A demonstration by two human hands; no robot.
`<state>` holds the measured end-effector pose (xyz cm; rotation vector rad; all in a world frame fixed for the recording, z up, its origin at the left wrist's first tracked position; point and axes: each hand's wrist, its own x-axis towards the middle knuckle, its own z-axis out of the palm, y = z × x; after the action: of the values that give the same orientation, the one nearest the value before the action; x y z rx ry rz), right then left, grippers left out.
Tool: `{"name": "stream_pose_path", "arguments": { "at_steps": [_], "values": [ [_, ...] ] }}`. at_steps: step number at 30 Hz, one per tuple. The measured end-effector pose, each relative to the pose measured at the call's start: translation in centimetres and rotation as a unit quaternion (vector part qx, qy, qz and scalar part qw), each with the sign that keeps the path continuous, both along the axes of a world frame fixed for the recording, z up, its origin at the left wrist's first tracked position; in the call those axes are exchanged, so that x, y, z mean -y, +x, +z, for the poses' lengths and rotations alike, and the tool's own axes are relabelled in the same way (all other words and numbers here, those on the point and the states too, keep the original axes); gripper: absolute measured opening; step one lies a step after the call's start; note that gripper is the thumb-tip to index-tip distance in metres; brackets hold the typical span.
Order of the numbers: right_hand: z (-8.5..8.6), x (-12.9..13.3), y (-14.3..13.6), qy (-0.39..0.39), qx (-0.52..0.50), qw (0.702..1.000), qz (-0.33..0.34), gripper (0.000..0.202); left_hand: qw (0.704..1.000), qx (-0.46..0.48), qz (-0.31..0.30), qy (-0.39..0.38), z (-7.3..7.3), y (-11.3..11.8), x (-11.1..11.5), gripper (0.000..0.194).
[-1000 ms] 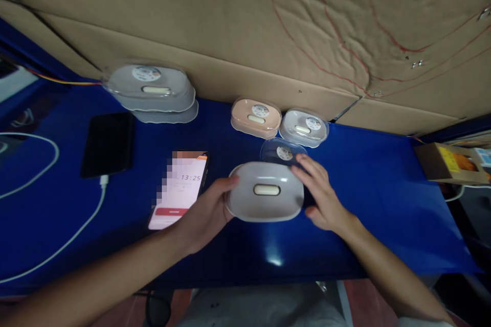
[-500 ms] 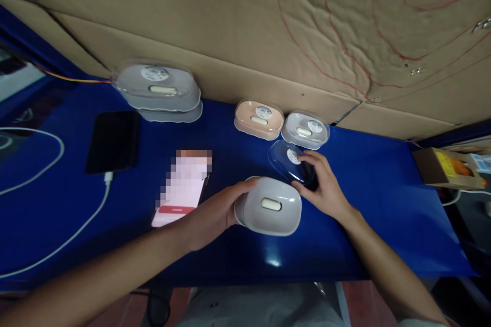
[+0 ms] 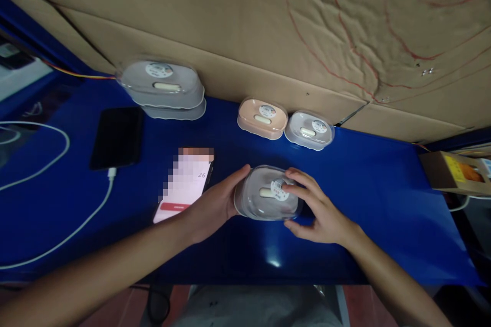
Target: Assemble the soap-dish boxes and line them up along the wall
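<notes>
Over the near middle of the glossy blue worktop point(image 3: 368, 179), we hold an oval grey plastic box point(image 3: 242, 207) between two hands. Our left hand point(image 3: 215, 209) has its fingers partly curled round the left end; our right hand point(image 3: 328, 217) opens its fingers wide enough to span the right end of the clear, labelled plastic lid point(image 3: 264, 210). The box looks light and fairly stiff, the thin lid smooth, slippery and apt to flex or crack under a hard squeeze. Opposite ends of the rim seem the surest hold.
</notes>
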<state>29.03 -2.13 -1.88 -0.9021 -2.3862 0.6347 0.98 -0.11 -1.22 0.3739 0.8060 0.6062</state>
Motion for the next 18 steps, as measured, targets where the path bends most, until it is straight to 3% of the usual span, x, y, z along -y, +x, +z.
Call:
{"name": "stream_pose_path", "arguments": {
  "at_steps": [3,7,11,15,18],
  "values": [
    [0.0,-0.07,-0.06,0.019,0.006,1.0,0.011,0.074,0.999,0.007,-0.015,0.045,-0.02,-0.14,0.11,0.046],
    [-0.07,-0.14,-0.02,0.026,0.006,1.0,0.016,0.072,0.997,-0.01,-0.014,0.071,0.0,-0.18,0.17,0.035],
    [-0.52,-0.29,-0.03,0.005,0.018,1.0,0.013,0.08,1.0,-0.003,0.005,0.027,-0.4,0.0,0.18,0.031],
    [-0.86,-0.45,-0.07,0.048,0.057,0.997,0.019,0.101,0.999,0.013,0.041,-0.027,-0.75,0.06,0.18,0.026],
    [-0.75,-0.46,-0.06,0.089,0.065,0.994,0.014,0.101,0.998,0.021,0.046,-0.036,-0.65,0.1,0.1,0.028]
  ]
}}
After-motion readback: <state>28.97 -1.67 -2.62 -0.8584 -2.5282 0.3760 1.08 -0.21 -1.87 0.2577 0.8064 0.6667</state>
